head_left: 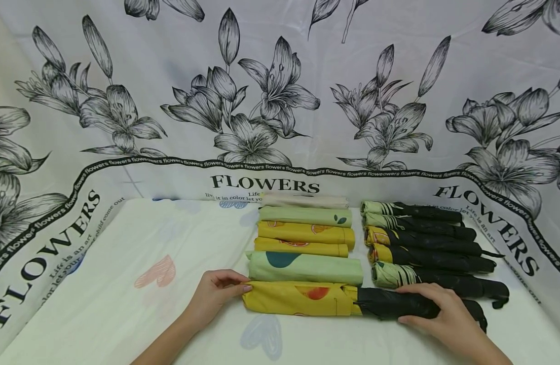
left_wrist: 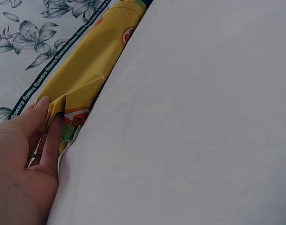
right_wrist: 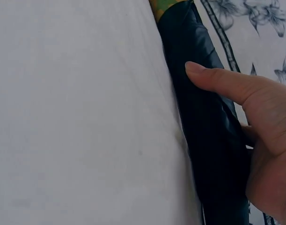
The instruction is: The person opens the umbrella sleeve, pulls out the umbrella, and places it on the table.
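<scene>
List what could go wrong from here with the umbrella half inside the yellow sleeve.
1. The left hand pinches only the closed end of the yellow sleeve, so the fabric may bunch rather than slide.
2. The right hand grips the black umbrella round loose folds, which could snag at the sleeve mouth.
3. The green sleeve lies against it and might get dragged along.

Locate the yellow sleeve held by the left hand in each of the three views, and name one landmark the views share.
Head: yellow sleeve, bottom centre, nearest of its stack.
Left wrist: upper left, pinched by the left hand.
Right wrist: only a sliver at the top edge.
Shared landmark: flower-print backdrop.
</scene>
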Demonstrator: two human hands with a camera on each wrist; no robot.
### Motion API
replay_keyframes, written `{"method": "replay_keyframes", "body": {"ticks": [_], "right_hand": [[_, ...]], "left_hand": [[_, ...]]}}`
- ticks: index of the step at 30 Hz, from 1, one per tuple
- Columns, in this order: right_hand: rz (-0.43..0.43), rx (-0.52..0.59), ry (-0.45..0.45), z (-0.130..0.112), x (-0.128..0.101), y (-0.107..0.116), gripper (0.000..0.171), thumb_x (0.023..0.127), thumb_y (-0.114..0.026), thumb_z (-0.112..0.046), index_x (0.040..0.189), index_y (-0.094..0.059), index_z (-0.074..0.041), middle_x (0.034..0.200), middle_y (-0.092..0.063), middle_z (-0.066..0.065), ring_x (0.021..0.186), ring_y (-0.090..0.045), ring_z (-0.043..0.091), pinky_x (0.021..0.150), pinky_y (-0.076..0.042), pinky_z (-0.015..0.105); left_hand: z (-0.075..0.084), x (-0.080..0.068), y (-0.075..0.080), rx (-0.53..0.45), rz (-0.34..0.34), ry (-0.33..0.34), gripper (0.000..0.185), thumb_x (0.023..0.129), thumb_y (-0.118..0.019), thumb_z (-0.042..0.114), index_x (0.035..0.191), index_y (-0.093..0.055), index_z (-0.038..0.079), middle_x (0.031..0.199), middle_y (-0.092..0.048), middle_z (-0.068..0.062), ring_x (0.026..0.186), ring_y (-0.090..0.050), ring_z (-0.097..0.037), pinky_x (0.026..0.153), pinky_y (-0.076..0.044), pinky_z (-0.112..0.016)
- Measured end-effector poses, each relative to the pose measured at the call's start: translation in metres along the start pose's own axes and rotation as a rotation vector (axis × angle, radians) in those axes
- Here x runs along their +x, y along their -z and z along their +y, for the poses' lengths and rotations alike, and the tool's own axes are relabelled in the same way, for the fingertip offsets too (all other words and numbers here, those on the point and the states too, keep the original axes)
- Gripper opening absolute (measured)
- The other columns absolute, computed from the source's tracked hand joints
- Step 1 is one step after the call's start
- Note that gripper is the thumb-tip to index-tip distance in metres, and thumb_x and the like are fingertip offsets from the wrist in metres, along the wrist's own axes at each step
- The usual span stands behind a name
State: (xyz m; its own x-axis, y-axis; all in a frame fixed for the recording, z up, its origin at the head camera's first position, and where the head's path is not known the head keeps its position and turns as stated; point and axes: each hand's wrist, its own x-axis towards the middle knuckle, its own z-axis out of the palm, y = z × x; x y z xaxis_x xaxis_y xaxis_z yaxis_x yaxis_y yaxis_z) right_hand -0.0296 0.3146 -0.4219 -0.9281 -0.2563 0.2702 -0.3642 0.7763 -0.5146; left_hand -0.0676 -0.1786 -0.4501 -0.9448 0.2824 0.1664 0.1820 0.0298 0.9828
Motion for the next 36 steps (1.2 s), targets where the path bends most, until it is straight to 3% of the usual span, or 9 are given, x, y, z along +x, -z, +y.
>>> {"method": "replay_keyframes", "body": {"ticks": [6, 9, 16, 21, 23, 26, 30, 36], "right_hand": [[0.005, -0.06, -0.087, 0.012, -0.007, 0.013, 0.054, 0.063, -0.102, -0.033, 0.111, -0.078, -0.035, 0.112, -0.074, -0.011, 0.105, -0.057, -0.01, 0.083, -0.054, 0.024], [0.009, -0.079, -0.117, 0.018, -0.01, 0.019, 0.054, 0.061, -0.103, -0.033, 0.109, -0.078, -0.035, 0.112, -0.074, -0.008, 0.105, -0.053, -0.014, 0.084, -0.056, 0.032], [0.025, -0.105, -0.184, 0.034, -0.014, 0.031, 0.055, 0.057, -0.104, -0.036, 0.106, -0.077, -0.034, 0.111, -0.071, -0.01, 0.104, -0.042, -0.022, 0.086, -0.052, 0.038], [0.033, -0.09, -0.211, 0.043, -0.018, 0.034, 0.055, 0.057, -0.104, -0.033, 0.105, -0.078, -0.032, 0.11, -0.069, -0.016, 0.104, -0.038, -0.026, 0.086, -0.045, 0.023], [0.037, -0.094, -0.217, 0.046, -0.018, 0.035, 0.055, 0.057, -0.104, -0.033, 0.104, -0.078, -0.032, 0.11, -0.068, -0.02, 0.104, -0.038, -0.027, 0.079, -0.039, 0.015], [0.022, -0.081, -0.244, 0.046, -0.017, 0.036, 0.055, 0.057, -0.104, -0.033, 0.105, -0.078, -0.029, 0.112, -0.07, -0.013, 0.103, -0.036, -0.027, 0.091, -0.049, 0.032], [-0.019, -0.081, -0.303, 0.045, -0.015, 0.04, 0.057, 0.059, -0.104, -0.035, 0.109, -0.078, -0.024, 0.12, -0.071, 0.007, 0.101, -0.034, -0.026, 0.09, -0.049, 0.064], [0.026, -0.104, -0.276, 0.049, -0.016, 0.038, 0.056, 0.054, -0.105, -0.028, 0.104, -0.079, -0.021, 0.118, -0.069, 0.014, 0.101, -0.027, -0.027, 0.091, -0.046, 0.066]], "left_hand": [[0.001, 0.001, 0.0, -0.01, -0.004, -0.005, 0.019, 0.09, -0.079, -0.004, 0.103, -0.074, -0.016, 0.093, -0.079, 0.005, 0.084, -0.073, -0.005, 0.075, -0.061, -0.021], [0.001, 0.001, 0.0, -0.012, -0.005, -0.004, 0.019, 0.09, -0.079, -0.004, 0.103, -0.074, -0.016, 0.092, -0.079, 0.005, 0.083, -0.072, -0.005, 0.074, -0.061, -0.021], [0.0, 0.001, 0.0, -0.027, -0.005, 0.004, 0.02, 0.09, -0.079, -0.004, 0.103, -0.073, -0.017, 0.092, -0.079, 0.005, 0.083, -0.072, -0.005, 0.074, -0.061, -0.021], [-0.001, 0.0, 0.001, -0.037, -0.006, 0.005, 0.021, 0.09, -0.079, -0.004, 0.103, -0.073, -0.018, 0.092, -0.079, 0.005, 0.084, -0.072, -0.005, 0.075, -0.061, -0.021], [-0.002, 0.0, 0.001, -0.041, -0.007, 0.002, 0.021, 0.09, -0.078, -0.004, 0.104, -0.072, -0.018, 0.093, -0.079, 0.005, 0.084, -0.072, -0.005, 0.075, -0.061, -0.021], [-0.002, 0.0, 0.001, -0.038, -0.008, -0.004, 0.02, 0.09, -0.078, -0.004, 0.104, -0.072, -0.018, 0.092, -0.079, 0.005, 0.084, -0.072, -0.005, 0.074, -0.061, -0.021], [-0.001, 0.0, 0.001, -0.024, -0.005, -0.005, 0.019, 0.09, -0.079, -0.004, 0.103, -0.073, -0.017, 0.092, -0.079, 0.005, 0.083, -0.072, -0.005, 0.074, -0.06, -0.02], [-0.001, 0.0, 0.001, -0.018, -0.001, 0.01, 0.02, 0.09, -0.079, -0.003, 0.104, -0.074, -0.015, 0.093, -0.079, 0.004, 0.084, -0.073, -0.006, 0.075, -0.061, -0.022]]}}
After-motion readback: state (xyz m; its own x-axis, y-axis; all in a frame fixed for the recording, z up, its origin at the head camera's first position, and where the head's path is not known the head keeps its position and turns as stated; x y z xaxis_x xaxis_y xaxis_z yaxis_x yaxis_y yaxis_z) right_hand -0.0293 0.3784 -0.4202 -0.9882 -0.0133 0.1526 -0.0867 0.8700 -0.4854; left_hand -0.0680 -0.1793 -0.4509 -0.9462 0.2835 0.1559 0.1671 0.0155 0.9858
